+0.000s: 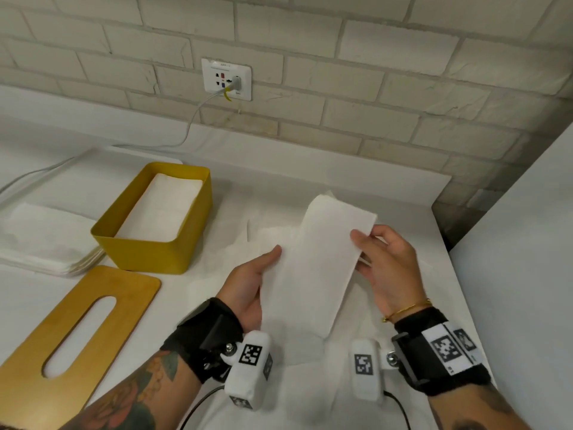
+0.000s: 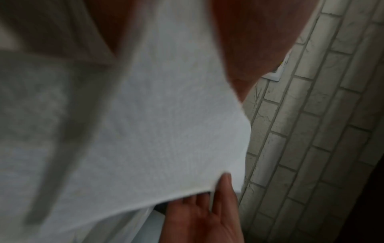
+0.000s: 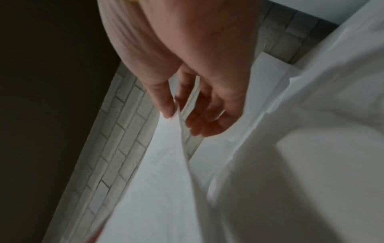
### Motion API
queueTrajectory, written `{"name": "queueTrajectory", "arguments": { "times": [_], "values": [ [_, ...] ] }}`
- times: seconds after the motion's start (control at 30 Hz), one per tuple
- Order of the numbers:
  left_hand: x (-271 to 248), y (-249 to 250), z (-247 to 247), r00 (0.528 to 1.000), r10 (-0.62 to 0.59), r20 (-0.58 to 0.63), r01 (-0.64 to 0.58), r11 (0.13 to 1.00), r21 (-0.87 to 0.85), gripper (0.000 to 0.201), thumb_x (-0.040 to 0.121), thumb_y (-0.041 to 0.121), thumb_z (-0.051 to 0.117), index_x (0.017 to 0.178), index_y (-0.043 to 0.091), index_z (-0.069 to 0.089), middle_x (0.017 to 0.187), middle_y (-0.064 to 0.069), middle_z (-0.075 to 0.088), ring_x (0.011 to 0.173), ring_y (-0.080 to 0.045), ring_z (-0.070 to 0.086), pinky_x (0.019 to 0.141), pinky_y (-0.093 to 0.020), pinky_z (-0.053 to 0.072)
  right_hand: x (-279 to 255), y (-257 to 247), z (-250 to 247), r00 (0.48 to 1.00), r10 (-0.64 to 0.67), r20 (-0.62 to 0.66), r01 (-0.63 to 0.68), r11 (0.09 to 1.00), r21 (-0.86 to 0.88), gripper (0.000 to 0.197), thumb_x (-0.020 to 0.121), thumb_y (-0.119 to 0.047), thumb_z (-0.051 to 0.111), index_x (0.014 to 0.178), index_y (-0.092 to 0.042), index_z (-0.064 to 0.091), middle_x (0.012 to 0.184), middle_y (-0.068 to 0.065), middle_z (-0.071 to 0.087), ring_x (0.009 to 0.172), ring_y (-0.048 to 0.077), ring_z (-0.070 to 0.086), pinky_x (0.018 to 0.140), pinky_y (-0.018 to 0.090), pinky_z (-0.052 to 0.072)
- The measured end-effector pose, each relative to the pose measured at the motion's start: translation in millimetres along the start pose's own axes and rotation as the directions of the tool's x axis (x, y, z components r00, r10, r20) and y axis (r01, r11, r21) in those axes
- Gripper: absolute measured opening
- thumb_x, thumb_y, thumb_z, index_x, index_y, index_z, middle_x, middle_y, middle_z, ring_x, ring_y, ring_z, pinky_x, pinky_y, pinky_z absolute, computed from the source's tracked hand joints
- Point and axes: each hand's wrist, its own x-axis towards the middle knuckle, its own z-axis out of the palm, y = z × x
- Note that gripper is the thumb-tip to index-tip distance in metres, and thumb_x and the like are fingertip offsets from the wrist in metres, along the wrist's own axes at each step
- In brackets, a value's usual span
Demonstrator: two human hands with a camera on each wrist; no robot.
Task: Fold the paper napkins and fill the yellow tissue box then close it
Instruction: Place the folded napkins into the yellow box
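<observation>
White counter [image 1: 387, 193], brick wall | socket writing unreadable (blurred) | left hand [image 1: 248, 280] and right hand [image 1: 387, 265] pinch folded napkin [image 1: 322, 262] edges | yellow box [image 1: 148, 256] left of hands, open

A white counter [image 1: 387, 187] meets a pale brick wall [image 1: 341, 88] bearing a white power outlet [image 1: 226, 79] with a plugged-in cable [image 1: 189, 125].

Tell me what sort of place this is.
Probably an indoor counter or worktop against a wall: a white counter runs along a pale brick wall, with a wall socket and a plugged-in cable.
</observation>
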Motion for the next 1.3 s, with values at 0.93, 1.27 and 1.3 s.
{"name": "queueTrajectory", "arguments": {
  "times": [0.93,1.27,1.3],
  "values": [
    [-2,6,0,0.977,0.184,0.110,-0.195,0.975,0.105,0.063,0.101,0.057,0.039,0.137,0.009,0.060,0.132,-0.018,0.067,0.123,-0.032,0.064,0.108,-0.047,0.047,-7,1,35,0.961,0.096,0.258,-0.026,0.965,-0.262,0.008,0.096,-0.008,0.066,0.101,-0.007,0.072,0.091,0.007,0.079,0.083,0.021,0.076,0.079,0.041,0.062],
    [1,16,-1,0.967,0.253,-0.012,-0.250,0.961,0.119,0.049,0.103,0.042,0.049,0.129,0.004,0.064,0.120,-0.017,0.073,0.109,-0.032,0.071,0.089,-0.043,0.057,-36,39,28,0.923,0.225,0.314,-0.132,0.948,-0.291,0.017,0.085,-0.008,0.078,0.101,-0.011,0.074,0.096,0.005,0.079,0.093,0.025,0.076,0.084,0.039,0.060],
    [2,19,-3,0.963,0.267,-0.029,-0.263,0.959,0.111,0.048,0.102,0.042,0.051,0.127,0.004,0.066,0.118,-0.016,0.073,0.106,-0.030,0.072,0.087,-0.042,0.058,-40,44,24,0.905,0.270,0.330,-0.163,0.934,-0.318,0.014,0.086,-0.007,0.077,0.099,-0.009,0.073,0.094,0.006,0.079,0.091,0.027,0.076,0.079,0.037,0.060]
  ]
}}
